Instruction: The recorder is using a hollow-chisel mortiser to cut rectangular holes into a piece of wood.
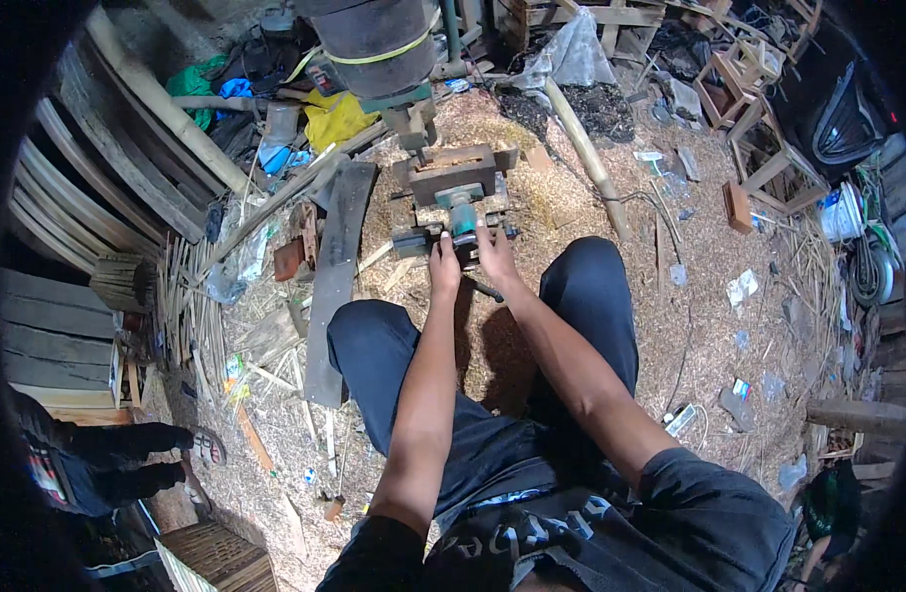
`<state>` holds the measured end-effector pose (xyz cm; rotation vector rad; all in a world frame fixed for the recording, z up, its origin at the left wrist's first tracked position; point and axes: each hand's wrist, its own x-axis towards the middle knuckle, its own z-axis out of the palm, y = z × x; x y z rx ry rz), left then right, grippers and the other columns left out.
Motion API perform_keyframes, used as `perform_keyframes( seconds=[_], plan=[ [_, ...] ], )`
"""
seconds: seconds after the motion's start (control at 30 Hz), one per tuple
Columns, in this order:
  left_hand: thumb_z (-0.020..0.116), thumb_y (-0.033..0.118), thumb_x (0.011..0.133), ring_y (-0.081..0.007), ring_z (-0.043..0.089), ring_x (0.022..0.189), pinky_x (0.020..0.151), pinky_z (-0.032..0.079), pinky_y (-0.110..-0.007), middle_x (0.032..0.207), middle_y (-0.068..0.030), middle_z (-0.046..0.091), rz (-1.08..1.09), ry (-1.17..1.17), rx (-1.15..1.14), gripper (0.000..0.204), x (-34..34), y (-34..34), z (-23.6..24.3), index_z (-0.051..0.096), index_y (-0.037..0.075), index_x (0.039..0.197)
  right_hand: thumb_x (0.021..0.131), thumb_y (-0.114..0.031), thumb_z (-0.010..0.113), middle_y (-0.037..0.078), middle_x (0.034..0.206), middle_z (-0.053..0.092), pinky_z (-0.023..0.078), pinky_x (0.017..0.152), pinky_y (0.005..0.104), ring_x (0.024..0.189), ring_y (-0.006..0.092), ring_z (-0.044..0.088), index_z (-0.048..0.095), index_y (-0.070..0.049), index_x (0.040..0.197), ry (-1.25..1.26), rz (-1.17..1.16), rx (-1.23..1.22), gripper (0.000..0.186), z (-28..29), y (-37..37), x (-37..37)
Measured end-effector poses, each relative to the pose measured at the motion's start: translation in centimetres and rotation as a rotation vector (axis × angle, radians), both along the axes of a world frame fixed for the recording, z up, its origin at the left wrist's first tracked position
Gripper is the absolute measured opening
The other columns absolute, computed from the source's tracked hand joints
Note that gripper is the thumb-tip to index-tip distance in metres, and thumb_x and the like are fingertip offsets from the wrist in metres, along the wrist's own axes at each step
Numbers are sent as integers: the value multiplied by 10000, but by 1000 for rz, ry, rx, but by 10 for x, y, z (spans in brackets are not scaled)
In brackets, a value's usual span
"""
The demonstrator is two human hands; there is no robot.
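Observation:
In front of my knees stands a machine vise (461, 197) with a green middle part. A brown wooden block (451, 178) sits crosswise in it. My left hand (445, 264) is closed on the left side of the vise's near end, and my right hand (496, 257) is closed on its right side. My fingertips are partly hidden against the metal. A dark handle (485, 290) sticks out below my right hand. Above the block, at its left end, hangs the drilling head (410, 123) of a machine, its bit pointing down beside the wood.
A long dark plank (340, 286) lies left of my knee. Wood shavings (660, 326) cover the ground. A pole (586, 153) lies at the far right, with wooden frames (769, 163) beyond it. Another person's legs (127, 464) show at lower left. A power strip (681, 419) lies at right.

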<state>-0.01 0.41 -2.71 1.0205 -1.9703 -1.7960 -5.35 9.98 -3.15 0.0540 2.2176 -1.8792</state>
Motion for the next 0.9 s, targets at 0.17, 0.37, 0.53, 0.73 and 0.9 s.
perform_keyframes(
  seconds=[0.17,0.37,0.53,0.73,0.9],
  plan=[
    [467,443,940,-196,534,842,802,422,-348,925,-117,611,195,112,108,539,-12,3,-21,611,-74,998,951,-409,458,222,991,621,428,852,440,945,355,595,522,70,1102,-312,-144,23,506,-41,23,-25],
    [472,464,913,-209,578,836,789,452,-348,905,-91,618,325,53,420,471,-23,-8,-55,629,21,938,760,-194,720,261,925,582,429,825,471,898,433,563,515,81,1033,404,-289,437,439,-71,24,-28],
    [489,409,922,-158,482,722,713,376,-298,751,-14,530,374,241,538,366,-26,-4,-58,597,86,787,818,-239,663,266,858,612,446,750,473,827,439,584,599,71,969,245,-177,255,350,-72,27,-39],
    [490,345,921,-146,472,736,738,347,-294,739,-4,512,375,322,520,337,-19,9,-25,569,72,740,844,-376,670,200,824,669,491,719,399,769,324,658,614,51,1016,169,-87,210,464,-82,33,-43],
    [482,323,924,-146,489,764,758,351,-301,759,-14,542,379,353,413,339,-21,6,-34,578,57,737,922,-324,567,204,848,675,497,711,395,772,299,663,578,77,1039,161,-72,82,419,-92,28,-42]
  ],
)
